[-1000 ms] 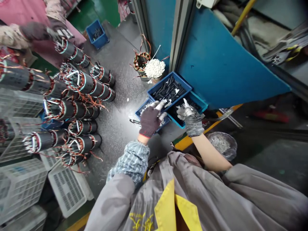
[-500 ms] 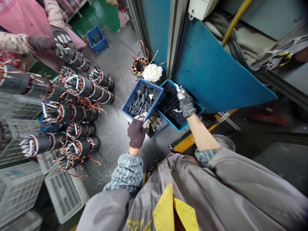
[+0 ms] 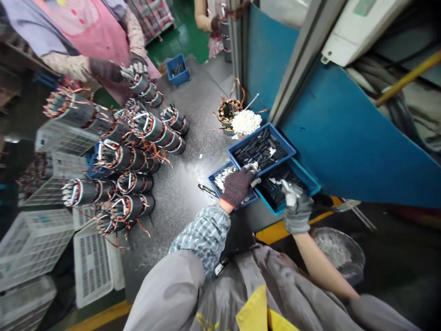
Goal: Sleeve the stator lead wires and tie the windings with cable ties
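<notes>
My left hand (image 3: 237,185), in a dark maroon glove with pale fingertips, has its fingers closed at the near rim of a blue bin (image 3: 234,154). Short black sleeve pieces (image 3: 262,149) fill that bin, which overlaps a teal bin (image 3: 305,174) of longer dark pieces. Under my left hand is a smaller blue bin (image 3: 214,180) with white bits, partly covered. Over the front of the teal bin is my right hand (image 3: 296,209), grey-gloved, fingers curled together with whitish tips; whether a small piece is between them cannot be made out.
Copper-wound motor stators (image 3: 158,133) stand in stacks on the grey table (image 3: 193,220). A wound ring (image 3: 229,112) and a bundle of white tubes (image 3: 246,122) stand behind the bins. A co-worker's gloved hands (image 3: 117,71) touch a stack. A blue panel (image 3: 344,133) borders the right.
The view has shifted, so the scene sits further right. The blue bin has moved back and right over the teal bin, uncovering more white bits. My right hand has drawn back nearer me.
</notes>
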{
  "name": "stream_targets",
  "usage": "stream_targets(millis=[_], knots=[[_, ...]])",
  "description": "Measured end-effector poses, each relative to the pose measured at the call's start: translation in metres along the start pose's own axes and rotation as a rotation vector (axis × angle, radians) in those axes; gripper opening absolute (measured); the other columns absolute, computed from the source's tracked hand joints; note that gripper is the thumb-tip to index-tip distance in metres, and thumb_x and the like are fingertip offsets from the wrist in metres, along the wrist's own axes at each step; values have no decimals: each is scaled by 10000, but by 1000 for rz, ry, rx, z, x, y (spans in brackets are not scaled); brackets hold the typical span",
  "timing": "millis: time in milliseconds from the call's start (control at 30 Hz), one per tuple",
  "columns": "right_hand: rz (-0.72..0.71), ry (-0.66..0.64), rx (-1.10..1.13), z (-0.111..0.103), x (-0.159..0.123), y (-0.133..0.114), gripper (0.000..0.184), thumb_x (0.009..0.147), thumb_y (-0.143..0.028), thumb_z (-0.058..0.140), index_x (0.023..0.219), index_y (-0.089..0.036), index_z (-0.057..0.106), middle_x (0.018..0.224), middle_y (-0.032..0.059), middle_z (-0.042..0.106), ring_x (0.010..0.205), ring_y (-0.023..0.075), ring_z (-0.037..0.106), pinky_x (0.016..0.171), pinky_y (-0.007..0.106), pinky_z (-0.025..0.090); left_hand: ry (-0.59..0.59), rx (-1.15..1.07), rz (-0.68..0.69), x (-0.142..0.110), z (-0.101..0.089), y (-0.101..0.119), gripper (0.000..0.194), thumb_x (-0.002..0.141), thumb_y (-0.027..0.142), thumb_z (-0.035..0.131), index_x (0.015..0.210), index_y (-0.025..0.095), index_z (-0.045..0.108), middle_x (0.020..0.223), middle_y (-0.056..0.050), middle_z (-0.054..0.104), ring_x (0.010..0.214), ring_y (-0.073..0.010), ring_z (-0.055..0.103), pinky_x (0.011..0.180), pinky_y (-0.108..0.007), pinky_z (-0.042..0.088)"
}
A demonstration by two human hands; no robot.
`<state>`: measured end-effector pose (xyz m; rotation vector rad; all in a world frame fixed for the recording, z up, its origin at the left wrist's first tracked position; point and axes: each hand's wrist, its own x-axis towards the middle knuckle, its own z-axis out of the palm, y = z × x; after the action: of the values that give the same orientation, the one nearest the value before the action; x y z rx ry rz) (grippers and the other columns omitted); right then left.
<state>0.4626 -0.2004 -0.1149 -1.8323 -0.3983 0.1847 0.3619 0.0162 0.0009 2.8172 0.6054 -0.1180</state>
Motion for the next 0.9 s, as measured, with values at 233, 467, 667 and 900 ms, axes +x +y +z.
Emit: stream_targets(millis=[233,467,667,900], knots=[[-338,-84,-333,9,-21,19,468,1218,-581,546,1163,-260,883,1181,187,922,1082,391,890,987,633,727,371,88,-247,73,-54,-114,626,1184,144,501,1774,287,650,1747,-140,716,1663,-345,645,1409,-582,507],[-490,-74,-497,11,-23,18,297,1226,-369,609,1224,-234,873,1226,183,925,1011,358,895,896,538,704,76,185,19,210,-65,-155,856,1091,63,532,1923,208,390,1866,-186,583,1813,-321,458,1556,-641,146],[-509,-57,-538,12,-20,18,300,1228,-374,604,1215,-235,870,1196,169,930,988,352,896,873,532,704,59,217,-78,214,-54,-155,749,1141,85,474,1886,166,453,1629,-238,770,1593,-356,686,1495,-646,241],[-542,-86,-549,10,-15,23,339,1227,-374,564,1210,-218,865,1177,179,924,1023,343,902,939,522,721,74,234,-304,171,-64,-158,642,1167,134,406,1788,46,543,1518,-331,782,1475,-430,723,1291,-594,412]])
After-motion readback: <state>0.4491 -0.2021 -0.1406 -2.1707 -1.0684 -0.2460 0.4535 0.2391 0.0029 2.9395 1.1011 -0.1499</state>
